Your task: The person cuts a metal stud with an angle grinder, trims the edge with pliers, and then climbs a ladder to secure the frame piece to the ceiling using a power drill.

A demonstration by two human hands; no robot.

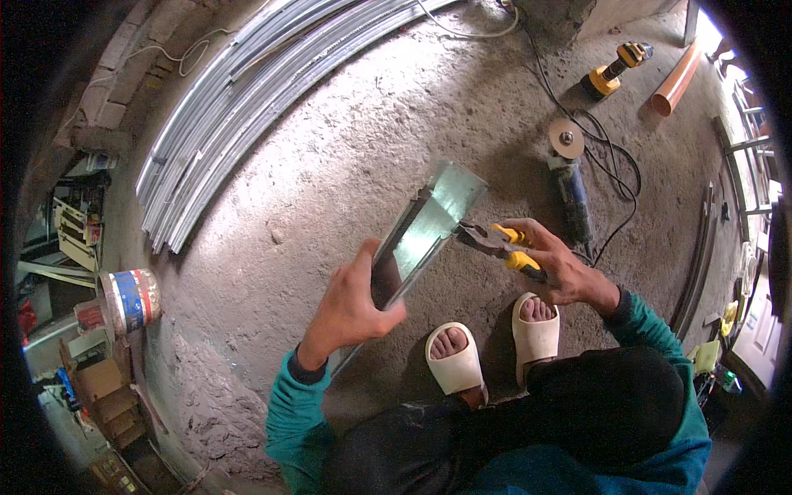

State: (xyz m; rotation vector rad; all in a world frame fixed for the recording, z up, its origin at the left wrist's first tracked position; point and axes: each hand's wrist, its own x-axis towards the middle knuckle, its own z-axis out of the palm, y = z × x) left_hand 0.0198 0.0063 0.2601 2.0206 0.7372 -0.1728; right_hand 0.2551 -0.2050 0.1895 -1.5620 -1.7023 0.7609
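Knees [619,396] nearest camera. From my end: left hand [351,301] wraps channel [423,241], held above floor [346,157]; right hand [561,266] grips pliers [493,246], handles spread, nose at channel's edge. Looks like nipping or bending step, I reckon; next move calls for steady channel, firm squeeze.

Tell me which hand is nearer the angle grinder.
Right: the right hand, holding pliers, is by the near end of the angle grinder; the left hand, gripping metal channel, is farther left.

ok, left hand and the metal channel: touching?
Touching. The head view shows the left hand gripping the channel from its left side, the thumb crossing over it with no gap visible.
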